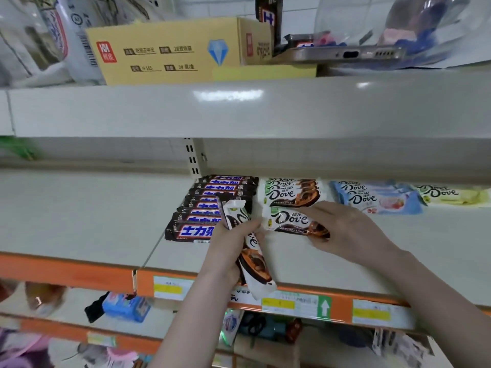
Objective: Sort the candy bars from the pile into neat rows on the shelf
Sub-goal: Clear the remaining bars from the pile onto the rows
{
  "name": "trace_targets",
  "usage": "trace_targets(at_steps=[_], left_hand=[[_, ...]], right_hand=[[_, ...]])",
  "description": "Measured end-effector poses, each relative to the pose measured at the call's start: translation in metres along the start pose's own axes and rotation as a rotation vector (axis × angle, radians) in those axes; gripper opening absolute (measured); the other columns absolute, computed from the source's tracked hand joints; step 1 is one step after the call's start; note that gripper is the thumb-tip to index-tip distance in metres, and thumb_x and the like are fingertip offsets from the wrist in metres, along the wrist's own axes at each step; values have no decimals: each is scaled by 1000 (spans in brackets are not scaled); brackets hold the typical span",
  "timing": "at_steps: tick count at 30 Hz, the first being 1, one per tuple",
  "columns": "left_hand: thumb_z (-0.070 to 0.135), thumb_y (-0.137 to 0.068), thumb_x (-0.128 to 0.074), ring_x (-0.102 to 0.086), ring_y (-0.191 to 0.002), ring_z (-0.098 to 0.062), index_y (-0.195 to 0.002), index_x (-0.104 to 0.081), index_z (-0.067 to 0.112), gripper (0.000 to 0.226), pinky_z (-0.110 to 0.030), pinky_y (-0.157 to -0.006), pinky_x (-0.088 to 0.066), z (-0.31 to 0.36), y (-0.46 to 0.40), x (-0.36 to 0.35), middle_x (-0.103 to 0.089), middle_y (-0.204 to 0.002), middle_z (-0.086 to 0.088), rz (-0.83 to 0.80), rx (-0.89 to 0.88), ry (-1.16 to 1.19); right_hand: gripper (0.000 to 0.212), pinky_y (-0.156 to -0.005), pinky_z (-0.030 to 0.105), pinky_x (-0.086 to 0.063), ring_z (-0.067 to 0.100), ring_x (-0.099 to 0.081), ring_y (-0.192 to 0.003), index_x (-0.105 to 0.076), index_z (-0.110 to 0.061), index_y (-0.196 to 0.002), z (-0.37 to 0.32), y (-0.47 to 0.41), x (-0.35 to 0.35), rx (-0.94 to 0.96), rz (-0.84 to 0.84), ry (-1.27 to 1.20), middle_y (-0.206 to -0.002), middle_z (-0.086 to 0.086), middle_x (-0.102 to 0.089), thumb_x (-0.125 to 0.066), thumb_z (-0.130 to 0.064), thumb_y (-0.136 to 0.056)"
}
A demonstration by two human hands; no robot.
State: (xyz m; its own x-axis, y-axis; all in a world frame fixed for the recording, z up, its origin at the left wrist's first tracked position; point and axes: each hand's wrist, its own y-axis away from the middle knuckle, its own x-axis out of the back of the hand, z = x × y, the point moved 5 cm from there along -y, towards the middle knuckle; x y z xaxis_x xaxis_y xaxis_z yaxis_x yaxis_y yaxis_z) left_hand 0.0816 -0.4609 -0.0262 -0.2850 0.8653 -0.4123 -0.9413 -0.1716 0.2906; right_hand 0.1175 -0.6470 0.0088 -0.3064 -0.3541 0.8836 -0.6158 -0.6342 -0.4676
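**Mei:** Nearest us, the left hand [230,241] has its fingers curled round two white-and-brown Dove bars [248,244] in glossy wrappers, held steeply tilted over the orange front rail [79,272] of the grey metal shelf [79,213].

**Tao:** And the right hand [342,229]?

**Mei:** It is setting a white Dove bar with a brown end [295,221] flat on the shelf. The fingers lie over its right end and the thumb seems to sit under its near edge, so I read it as a light pinch. The bar's left end just touches the left hand's fingertips.

**Tao:** Where does it belong?

**Mei:** Directly in front of the stacked row of matching white Dove bars [289,193], beside the overlapped row of dark brown Snickers bars with blue lettering [210,211]. Pale blue Dove bars [377,199] and pale yellow ones [451,195] sit farther right.

**Tao:** How should it be done well?

**Mei:** My judgement: square the bar's long edge with the row behind, slide it back until it tucks against that row like its neighbours, logo up, then let go without dragging it. Keep the left hand's bars clear of the Snickers row so nothing is knocked askew.
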Motion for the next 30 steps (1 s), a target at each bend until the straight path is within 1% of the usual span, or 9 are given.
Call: trace_targets(at_steps=[2, 5, 8, 12, 16, 19, 23, 30], left_hand=[[-3, -76, -67, -68, -56, -19, -101, -64, 2, 26, -24, -49, -52, 2, 3, 3, -72, -70, -7, 3, -10, 8], [-4, -78, -64, -64, -49, -15, -91, -64, 3, 14, -21, -47, -50, 3, 6, 7, -69, -66, -7, 21, -7, 23], [-6, -81, -61, -58, -44, -12, -91, -62, 2, 13, -18, -43, -47, 3, 8, 7, -63, -63, -7, 23, -1, 32], [-5, -80, -62, -62, -44, -12, -86, -64, 6, 12, -18, -42, -47, 4, 11, 8, -68, -56, -2, 29, 2, 21], [-4, -80, -62, -63, -45, -12, -91, -63, 4, 14, -18, -42, -47, 6, 9, 9, -69, -58, -2, 23, 12, 19], [-5, -80, -62, -62, -44, -13, -90, -63, 4, 14, -19, -42, -47, 6, 7, 9, -68, -59, -3, 24, 21, 21], [-6, -80, -62, -63, -44, -13, -88, -64, 5, 14, -19, -42, -47, 6, 6, 6, -70, -62, -4, 17, 28, 19], [-2, -80, -63, -62, -44, -12, -83, -65, 7, 9, -19, -42, -48, 9, 0, 6, -70, -60, -3, -3, 49, 7]], right_hand=[[43, -54, 35, -56, 26, -66, -69, -66, -9, -109, 9, -3, -6, 1, -15, 59, -81, 8, -68, -72, -9, -66], [39, -53, 30, -55, 24, -67, -67, -69, -8, -102, 20, -10, -11, 14, -1, 118, -79, 5, -70, -74, -9, -62], [41, -57, 31, -57, 24, -68, -67, -71, -8, -97, 29, -20, -13, 23, 42, 138, -78, 5, -71, -78, -8, -56], [30, -63, 34, -57, 25, -68, -70, -71, -10, -89, 36, -30, -26, 40, 33, 159, -75, 5, -72, -76, -11, -59], [33, -68, 36, -58, 24, -69, -73, -72, -10, -90, 40, -34, -32, 12, 48, 140, -79, 3, -74, -80, -13, -59], [30, -68, 40, -57, 26, -69, -73, -72, -8, -88, 41, -39, -33, 0, 59, 134, -78, 5, -74, -80, -11, -59], [27, -65, 36, -57, 27, -68, -71, -71, -7, -84, 40, -41, -35, -13, 71, 141, -75, 7, -72, -80, -10, -59], [20, -66, 35, -53, 28, -67, -73, -69, -6, -84, 41, -46, -41, -42, 80, 154, -76, 7, -71, -77, -10, -66]])
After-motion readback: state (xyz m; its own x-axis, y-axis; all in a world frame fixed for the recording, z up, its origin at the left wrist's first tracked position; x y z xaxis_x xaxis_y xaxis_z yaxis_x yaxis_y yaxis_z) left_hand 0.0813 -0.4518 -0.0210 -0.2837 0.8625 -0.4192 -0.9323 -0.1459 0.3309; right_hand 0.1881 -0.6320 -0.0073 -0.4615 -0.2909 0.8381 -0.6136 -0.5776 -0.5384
